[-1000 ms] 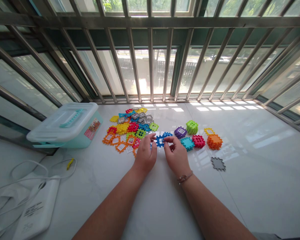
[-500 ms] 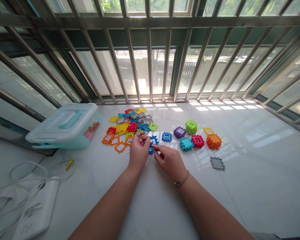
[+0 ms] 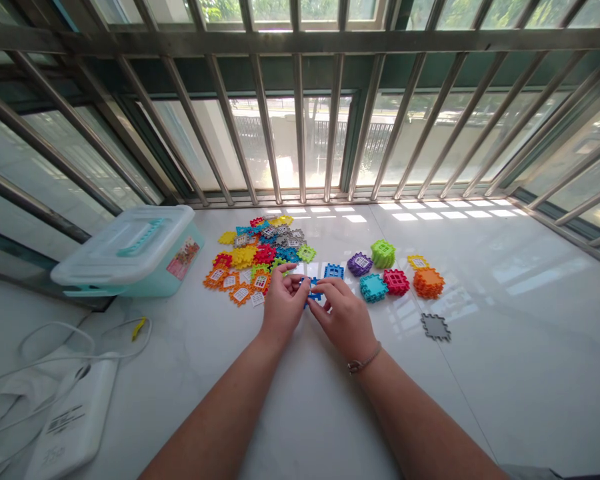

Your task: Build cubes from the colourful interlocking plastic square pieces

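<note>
My left hand [image 3: 284, 301] and my right hand [image 3: 343, 315] meet over the white tabletop [image 3: 300, 400], and their fingertips pinch the same small blue block tile [image 3: 313, 291]. Another blue tile [image 3: 333, 271] lies just beyond it. A loose heap of coloured tiles [image 3: 260, 257] spreads out beyond my left hand. To the right stand sorted little stacks: purple [image 3: 360, 264], green [image 3: 383, 253], teal [image 3: 373, 287], red [image 3: 397, 281], orange [image 3: 429, 283] and a yellow tile [image 3: 418, 261].
A single grey tile [image 3: 435, 327] lies alone to the right. A teal storage box with a clear lid [image 3: 130, 251] stands at the left. A white power bank with cables [image 3: 75, 420] lies near the left front. Metal window bars [image 3: 300, 133] close off the far side.
My right hand left one blue tile lying beyond and came back toward my left hand. Both hands now pinch a blue tile together, slightly nearer to me.
</note>
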A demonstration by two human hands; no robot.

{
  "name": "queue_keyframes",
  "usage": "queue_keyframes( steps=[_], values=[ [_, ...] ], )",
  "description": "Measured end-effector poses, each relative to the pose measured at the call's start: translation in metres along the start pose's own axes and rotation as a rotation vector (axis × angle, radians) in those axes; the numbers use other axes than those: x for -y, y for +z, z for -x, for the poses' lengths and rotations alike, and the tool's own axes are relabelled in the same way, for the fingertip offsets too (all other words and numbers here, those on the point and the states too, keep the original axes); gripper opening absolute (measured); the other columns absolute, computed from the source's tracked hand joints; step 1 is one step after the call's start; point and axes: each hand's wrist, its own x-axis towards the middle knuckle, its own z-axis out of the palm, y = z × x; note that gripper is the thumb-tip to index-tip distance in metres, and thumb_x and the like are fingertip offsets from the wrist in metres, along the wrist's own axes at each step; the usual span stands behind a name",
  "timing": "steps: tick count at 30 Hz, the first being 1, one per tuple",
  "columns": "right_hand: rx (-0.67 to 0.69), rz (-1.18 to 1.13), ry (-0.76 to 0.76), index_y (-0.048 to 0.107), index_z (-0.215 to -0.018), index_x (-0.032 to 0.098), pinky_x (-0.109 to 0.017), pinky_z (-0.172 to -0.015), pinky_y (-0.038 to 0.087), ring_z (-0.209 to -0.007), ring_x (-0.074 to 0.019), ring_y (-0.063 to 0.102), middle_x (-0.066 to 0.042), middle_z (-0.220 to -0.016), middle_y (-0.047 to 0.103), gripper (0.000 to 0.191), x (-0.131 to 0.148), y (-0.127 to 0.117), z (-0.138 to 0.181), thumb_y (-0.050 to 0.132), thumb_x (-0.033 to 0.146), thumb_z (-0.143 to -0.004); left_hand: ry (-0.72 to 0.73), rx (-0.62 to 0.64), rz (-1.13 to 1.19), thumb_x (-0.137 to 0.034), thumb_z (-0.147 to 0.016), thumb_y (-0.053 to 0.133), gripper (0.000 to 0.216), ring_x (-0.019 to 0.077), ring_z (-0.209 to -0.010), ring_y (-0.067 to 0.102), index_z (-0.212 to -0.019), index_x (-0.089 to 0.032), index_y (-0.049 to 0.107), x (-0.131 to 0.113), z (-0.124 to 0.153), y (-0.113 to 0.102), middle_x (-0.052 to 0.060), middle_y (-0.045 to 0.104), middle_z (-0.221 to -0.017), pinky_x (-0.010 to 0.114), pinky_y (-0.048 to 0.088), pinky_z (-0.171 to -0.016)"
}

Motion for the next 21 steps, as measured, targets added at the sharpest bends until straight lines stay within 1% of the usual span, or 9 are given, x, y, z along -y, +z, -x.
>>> queue_keyframes(
  steps=[3, 6, 11, 16, 21],
  values=[
    [0.014, 0.028, -0.006, 0.073, -0.114, 0.025, -0.027, -0.076, 0.057, -0.069, -0.0104, 0.066, -0.007, -0.130, 0.071, 0.015, -0.0001, 0.0005, 0.0009, 0.073, 0.031, -0.100, -0.020, -0.016, 0.025, -0.040, -0.088, 0.082, 0.054, 0.0157, -0.078, 0.073, -0.130, -0.022, 0.053, 0.0014, -0.0011, -0.0011, 0.003, 0.074, -0.099, 0.025, 0.057, -0.067],
    [0.008, 0.073, 0.024, 0.073, -0.115, 0.025, -0.028, -0.076, 0.057, -0.072, -0.0123, 0.068, -0.008, -0.131, 0.071, 0.016, -0.0012, 0.0017, 0.0012, 0.073, 0.031, -0.100, -0.026, -0.024, 0.042, -0.041, -0.087, 0.083, 0.054, 0.0153, -0.077, 0.073, -0.128, -0.022, 0.053, 0.0026, -0.0019, -0.0013, 0.003, 0.074, -0.098, 0.025, 0.058, -0.069],
    [-0.004, 0.062, 0.063, 0.073, -0.111, 0.025, -0.028, -0.076, 0.056, -0.063, -0.0083, 0.064, -0.006, -0.134, 0.070, 0.012, -0.0022, 0.0019, 0.0004, 0.073, 0.030, -0.100, -0.018, -0.020, 0.020, -0.039, -0.087, 0.083, 0.052, 0.0153, -0.077, 0.073, -0.127, -0.021, 0.054, 0.0029, -0.0018, -0.0009, 0.002, 0.073, -0.094, 0.026, 0.059, -0.072],
    [0.001, 0.066, 0.044, 0.071, -0.111, 0.025, -0.027, -0.076, 0.054, -0.072, -0.0126, 0.068, -0.005, -0.123, 0.074, 0.011, -0.0017, -0.0002, -0.0010, 0.071, 0.028, -0.101, -0.036, -0.021, 0.013, -0.041, -0.088, 0.082, 0.054, 0.0144, -0.075, 0.071, -0.129, -0.021, 0.054, 0.0059, -0.0034, -0.0021, 0.000, 0.070, -0.090, 0.025, 0.057, -0.069],
    [-0.026, 0.103, 0.072, 0.069, -0.112, 0.024, -0.027, -0.072, 0.051, -0.070, -0.0135, 0.067, -0.004, -0.114, 0.076, 0.013, -0.0027, 0.0005, -0.0007, 0.070, 0.030, -0.100, -0.055, -0.006, 0.014, -0.041, -0.084, 0.085, 0.057, 0.0166, -0.081, 0.074, -0.128, -0.022, 0.055, 0.0077, -0.0046, -0.0017, 0.000, 0.071, -0.092, 0.027, 0.060, -0.072]
  ],
)
